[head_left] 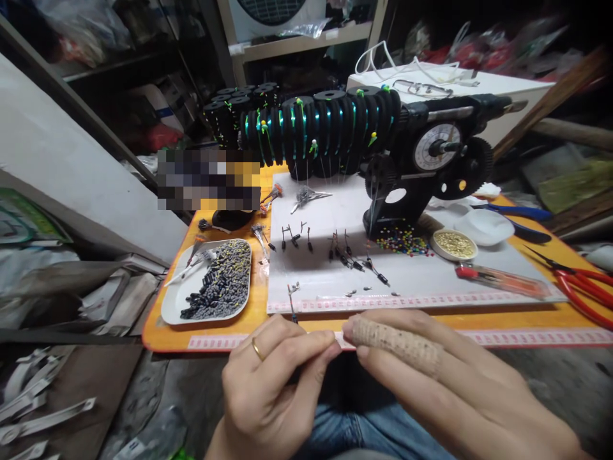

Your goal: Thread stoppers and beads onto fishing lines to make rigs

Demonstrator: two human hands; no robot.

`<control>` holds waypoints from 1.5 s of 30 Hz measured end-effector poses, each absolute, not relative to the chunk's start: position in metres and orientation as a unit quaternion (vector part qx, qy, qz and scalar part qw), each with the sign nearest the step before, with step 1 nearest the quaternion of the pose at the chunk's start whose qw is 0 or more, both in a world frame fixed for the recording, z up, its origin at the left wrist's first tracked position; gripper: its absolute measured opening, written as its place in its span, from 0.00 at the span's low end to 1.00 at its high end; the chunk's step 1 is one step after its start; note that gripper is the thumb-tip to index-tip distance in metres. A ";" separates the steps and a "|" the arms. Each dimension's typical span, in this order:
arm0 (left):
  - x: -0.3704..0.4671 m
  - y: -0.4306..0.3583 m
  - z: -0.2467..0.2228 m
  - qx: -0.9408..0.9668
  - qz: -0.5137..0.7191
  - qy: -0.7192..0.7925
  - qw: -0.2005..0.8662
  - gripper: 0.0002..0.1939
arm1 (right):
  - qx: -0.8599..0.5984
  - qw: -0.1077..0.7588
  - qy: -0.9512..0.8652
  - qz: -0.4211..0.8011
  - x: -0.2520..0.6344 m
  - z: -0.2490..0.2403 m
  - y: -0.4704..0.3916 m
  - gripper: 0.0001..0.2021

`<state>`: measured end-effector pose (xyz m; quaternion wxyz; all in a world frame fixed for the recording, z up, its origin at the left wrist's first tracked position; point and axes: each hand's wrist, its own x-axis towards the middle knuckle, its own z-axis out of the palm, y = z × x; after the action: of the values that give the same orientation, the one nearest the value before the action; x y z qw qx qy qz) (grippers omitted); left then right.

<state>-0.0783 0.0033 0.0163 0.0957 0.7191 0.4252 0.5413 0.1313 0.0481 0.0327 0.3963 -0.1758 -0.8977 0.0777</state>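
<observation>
Gold ring (257,349): on the left hand (271,390), thumb and finger pinched shut; cannot tell if something tiny is inside.
Tan wrap (397,345): on the right hand (460,390), fingers long, tips close together, just beside the left tips; cannot see its hold.
Thin stick (291,299): just past the left hand, nearer it, long way pointing away.
Counter (160,329): orange, under the stick.

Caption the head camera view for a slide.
The left hand pinches near the wrapped finger of the right hand, before an orange table holding a tray of small grey pieces.
</observation>
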 end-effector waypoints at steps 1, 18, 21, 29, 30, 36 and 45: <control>-0.079 0.003 0.017 0.722 0.537 0.427 0.091 0.14 | -0.176 0.386 -0.903 0.061 0.134 0.032 0.049 0.13; -0.075 0.009 0.018 0.704 0.524 0.466 0.114 0.10 | -0.223 0.316 -0.919 0.074 0.129 0.031 0.047 0.12; -0.072 0.009 0.020 0.707 0.532 0.453 0.110 0.10 | -0.192 0.311 -0.922 0.129 0.122 0.034 0.050 0.11; -0.072 0.010 0.027 0.685 0.563 0.430 0.170 0.07 | -0.178 0.345 -0.889 0.243 0.130 0.022 0.056 0.19; -0.072 0.010 0.027 0.683 0.564 0.429 0.177 0.07 | -0.181 0.363 -0.879 0.252 0.129 0.021 0.055 0.18; -0.073 0.005 0.024 0.611 0.588 0.454 0.273 0.07 | -0.266 0.453 -0.809 0.263 0.107 0.033 0.052 0.16; -0.076 0.004 0.019 0.588 0.600 0.444 0.312 0.09 | -0.254 0.460 -0.797 0.299 0.091 0.040 0.049 0.10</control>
<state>-0.0760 0.0038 0.0185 0.3115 0.5875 0.4442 0.6004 0.0912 0.0494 0.0396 0.4598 -0.2541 -0.7967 0.2989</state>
